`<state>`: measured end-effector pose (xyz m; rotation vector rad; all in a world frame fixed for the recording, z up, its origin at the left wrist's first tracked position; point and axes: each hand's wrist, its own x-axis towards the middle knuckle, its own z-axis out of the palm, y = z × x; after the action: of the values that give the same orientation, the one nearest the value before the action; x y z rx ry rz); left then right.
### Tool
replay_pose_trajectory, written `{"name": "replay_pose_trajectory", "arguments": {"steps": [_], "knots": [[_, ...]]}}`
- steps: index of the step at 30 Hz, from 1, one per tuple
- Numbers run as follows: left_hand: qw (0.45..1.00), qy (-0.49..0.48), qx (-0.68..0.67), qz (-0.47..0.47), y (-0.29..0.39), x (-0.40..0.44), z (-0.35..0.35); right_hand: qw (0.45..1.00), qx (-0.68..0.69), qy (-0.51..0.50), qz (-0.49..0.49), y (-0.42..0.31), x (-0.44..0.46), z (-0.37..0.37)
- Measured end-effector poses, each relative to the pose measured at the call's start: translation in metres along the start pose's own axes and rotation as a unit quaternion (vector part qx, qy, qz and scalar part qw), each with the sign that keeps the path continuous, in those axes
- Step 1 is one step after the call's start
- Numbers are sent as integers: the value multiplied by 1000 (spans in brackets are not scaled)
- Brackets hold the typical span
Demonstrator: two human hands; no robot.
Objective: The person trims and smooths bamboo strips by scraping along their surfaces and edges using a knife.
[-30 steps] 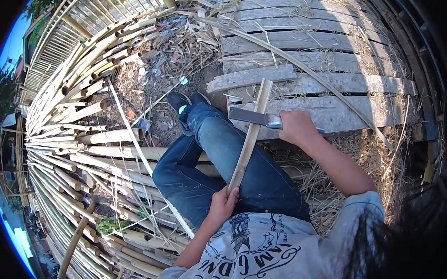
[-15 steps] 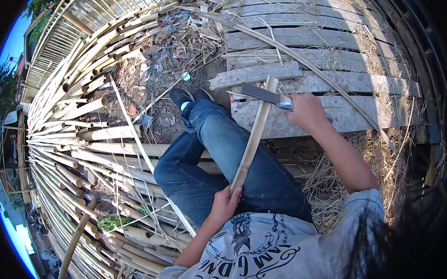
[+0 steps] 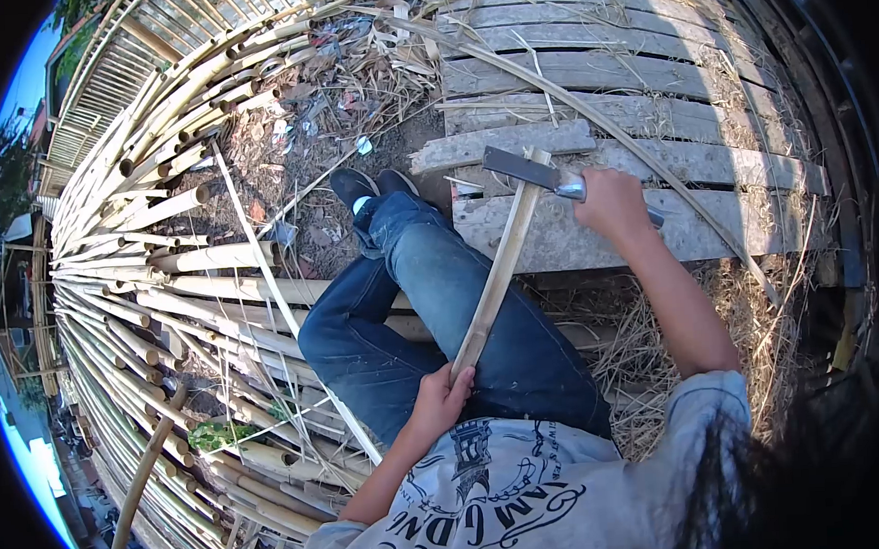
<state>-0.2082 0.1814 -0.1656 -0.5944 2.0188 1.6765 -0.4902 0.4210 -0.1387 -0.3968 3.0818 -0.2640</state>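
A split bamboo strip (image 3: 499,277) slants from my lap up to the edge of the wooden platform. My left hand (image 3: 441,400) is closed around its lower end, close to my shirt. In my right hand (image 3: 614,203) is the handle of a machete, gripped over the platform's near edge. The dark, broad machete blade (image 3: 520,167) lies across the strip near its upper end. From this angle I cannot tell how deep the edge sits in the bamboo.
Slatted wooden platform (image 3: 648,118) at upper right, with a loose board (image 3: 503,146) and a long thin bamboo pole (image 3: 630,150) on it. Many bamboo poles (image 3: 116,279) are stacked at left. Straw and shavings (image 3: 649,354) litter the ground.
The machete has shifted slightly right and its blade now crosses the strip nearer the top end. My right hand moved a little right with it; my left hand stays put.
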Motion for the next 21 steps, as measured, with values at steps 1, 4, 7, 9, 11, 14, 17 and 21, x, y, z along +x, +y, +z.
{"name": "replay_pose_trajectory", "arguments": {"steps": [1,4,7,9,11,14,17,21], "knots": [[1000,5,1,4,1,1,-1,997,7,-40,-67,-9,-8,-7],[999,6,14,35,-4,-5,-4,982,-10,-74,-175,-9,-12,-5],[1000,-10,-14,10,-4,0,-1,999,-19,36,-19,7,6,0],[999,4,11,31,-6,-4,-4,995,-31,-8,-96,-3,-7,-8],[1000,-8,-12,10,-7,-3,-8,984,-77,-39,-157,-8,-11,-9],[999,-20,-24,26,-11,-3,-4,996,-76,41,32,4,13,-12],[999,-10,-9,50,-6,-6,-10,993,-115,-15,-38,-13,-7,-18],[988,-76,-137,-10,-15,-3,-15,999,-35,-30,17,-24,-28,-12]]}}
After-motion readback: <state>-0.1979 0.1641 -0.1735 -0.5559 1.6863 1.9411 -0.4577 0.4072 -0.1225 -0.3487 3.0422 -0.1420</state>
